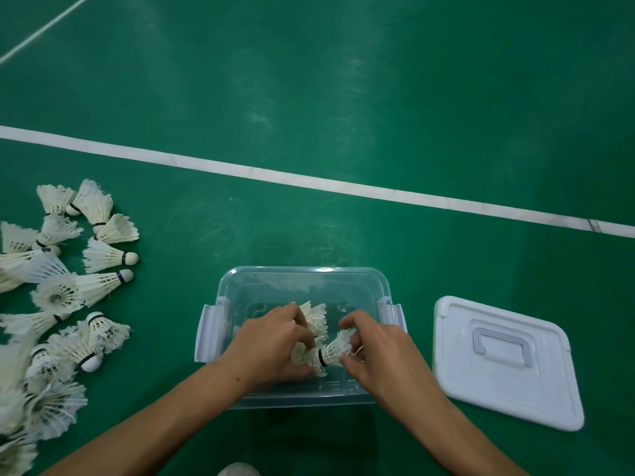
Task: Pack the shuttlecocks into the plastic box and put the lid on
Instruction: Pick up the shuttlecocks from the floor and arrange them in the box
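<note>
At six o'clock on the green court floor: clear rectangular plastic box [304, 280], both hands inside. Left hand [271, 341] and right hand [376, 348] each pinch white feathered shuttlecocks [331, 352]. Step: early packing. Next: fetch from the loose shuttlecock pile [62, 286] at nine o'clock; white plastic lid [505, 362] waits at three o'clock.

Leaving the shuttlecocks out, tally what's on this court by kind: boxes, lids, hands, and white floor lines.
Plastic box: 1
Lid: 1
Hands, left hand and right hand, both holding shuttlecocks: 2
White floor lines: 2
Total: 6
</note>
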Available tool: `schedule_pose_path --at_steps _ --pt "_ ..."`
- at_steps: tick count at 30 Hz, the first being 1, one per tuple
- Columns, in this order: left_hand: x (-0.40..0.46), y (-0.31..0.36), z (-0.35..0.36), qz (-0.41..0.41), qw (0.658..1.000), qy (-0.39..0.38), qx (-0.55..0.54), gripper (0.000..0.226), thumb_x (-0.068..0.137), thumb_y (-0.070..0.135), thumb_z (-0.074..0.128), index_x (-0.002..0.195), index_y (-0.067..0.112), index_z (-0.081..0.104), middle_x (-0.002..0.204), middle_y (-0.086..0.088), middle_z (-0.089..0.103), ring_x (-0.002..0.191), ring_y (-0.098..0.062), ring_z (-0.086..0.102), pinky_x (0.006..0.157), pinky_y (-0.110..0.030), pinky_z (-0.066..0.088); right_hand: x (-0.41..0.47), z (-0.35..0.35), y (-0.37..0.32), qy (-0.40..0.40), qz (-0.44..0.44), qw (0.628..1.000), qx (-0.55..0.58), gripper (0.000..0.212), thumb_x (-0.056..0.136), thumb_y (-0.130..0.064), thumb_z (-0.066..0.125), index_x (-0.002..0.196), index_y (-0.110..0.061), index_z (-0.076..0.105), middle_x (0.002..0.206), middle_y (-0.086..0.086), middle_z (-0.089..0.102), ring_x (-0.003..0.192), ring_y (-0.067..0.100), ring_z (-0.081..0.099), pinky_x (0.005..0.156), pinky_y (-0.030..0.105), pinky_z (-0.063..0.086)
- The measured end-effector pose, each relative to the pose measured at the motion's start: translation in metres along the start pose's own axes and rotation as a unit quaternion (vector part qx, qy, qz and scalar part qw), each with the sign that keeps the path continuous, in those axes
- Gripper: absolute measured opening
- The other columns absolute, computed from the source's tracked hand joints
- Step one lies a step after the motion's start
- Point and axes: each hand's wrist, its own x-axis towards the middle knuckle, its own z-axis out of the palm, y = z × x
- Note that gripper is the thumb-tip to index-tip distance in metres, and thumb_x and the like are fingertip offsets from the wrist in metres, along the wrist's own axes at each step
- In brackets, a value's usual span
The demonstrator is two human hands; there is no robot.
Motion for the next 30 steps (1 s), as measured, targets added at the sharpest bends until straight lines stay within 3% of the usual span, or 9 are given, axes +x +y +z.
schedule_pose_path --at_steps 2,6,9,13,19,23,26,30 --pt "-0.001 0.000 -0.001 0.006 1.000 0.005 -0.012 0.044 0.082 0.067 0.070 0.116 0.040 0.070 0.123 0.020 0.059 0.113 -0.006 0.056 0.083 -0.032 0.054 0.004 0.006 0.001 -0.014 0.006 1.000 0.023 0.042 0.089 -0.029 0.076 0.124 -0.036 0.054 0.090 -0.013 0.068 0.088 0.010 0.065 0.075 0.029 0.054" --pt "-0.004 0.000 -0.003 0.005 1.000 0.027 -0.007 0.040 0.082 0.063 0.071 0.113 0.037 0.069 0.115 0.018 0.070 0.106 -0.010 0.061 0.087 -0.034 0.054 0.011 0.014 -0.004 -0.057 0.033 0.995 0.078 0.038 0.091 -0.027 0.077 0.120 -0.035 0.054 0.091 -0.014 0.064 0.082 0.002 0.057 0.061 0.013 0.039" --pt "-0.005 0.002 -0.004 -0.005 0.999 0.029 -0.025 0.037 0.084 0.056 0.075 0.113 0.037 0.063 0.110 0.018 0.069 0.098 -0.006 0.061 0.081 -0.026 0.052 0.018 0.021 -0.010 -0.084 0.052 0.991 0.095 0.037 0.091 -0.023 0.080 0.120 -0.030 0.057 0.090 -0.015 0.059 0.080 0.000 0.056 0.062 0.015 0.041" --pt "-0.004 0.005 -0.001 -0.018 1.000 0.009 -0.024 0.040 0.082 0.055 0.074 0.114 0.041 0.054 0.117 0.019 0.069 0.099 -0.007 0.063 0.081 -0.033 0.056 0.025 0.024 -0.013 -0.113 0.084 0.985 0.100 0.045 0.090 -0.016 0.080 0.126 -0.025 0.055 0.094 -0.011 0.059 0.084 0.008 0.059 0.071 0.023 0.050" --pt "0.003 0.008 0.004 -0.007 0.999 0.008 0.030 0.048 0.084 0.061 0.071 0.125 0.040 0.060 0.117 0.016 0.073 0.100 -0.010 0.068 0.079 -0.032 0.054 0.027 0.018 -0.013 -0.163 0.086 0.982 0.049 0.063 0.088 -0.014 0.080 0.139 -0.021 0.045 0.113 0.007 0.064 0.093 0.022 0.065 0.079 0.035 0.056" --pt "0.004 0.009 0.008 -0.003 0.999 -0.002 0.050 0.050 0.082 0.063 0.069 0.125 0.040 0.059 0.117 0.014 0.073 0.100 -0.013 0.068 0.081 -0.036 0.055 0.021 -0.002 -0.012 -0.124 0.063 0.990 0.017 0.046 0.097 -0.012 0.068 0.137 -0.022 0.048 0.117 0.005 0.063 0.103 0.023 0.064 0.092 0.041 0.057" --pt "0.004 0.010 0.009 -0.007 0.999 -0.010 0.047 0.053 0.081 0.064 0.071 0.126 0.040 0.055 0.122 0.014 0.070 0.104 -0.015 0.067 0.082 -0.039 0.056 0.018 -0.019 -0.005 -0.069 0.048 0.996 0.041 0.042 0.102 -0.015 0.060 0.140 -0.029 0.050 0.115 -0.005 0.067 0.103 0.014 0.063 0.092 0.038 0.057" --pt "0.001 0.012 0.004 -0.010 1.000 -0.013 0.026 0.056 0.083 0.063 0.071 0.132 0.041 0.053 0.128 0.015 0.066 0.111 -0.013 0.064 0.086 -0.038 0.056 0.018 -0.037 0.005 -0.030 0.037 0.994 0.094 0.031 0.101 -0.023 0.065 0.131 -0.029 0.060 0.104 -0.015 0.073 0.095 0.002 0.067 0.091 0.031 0.058"
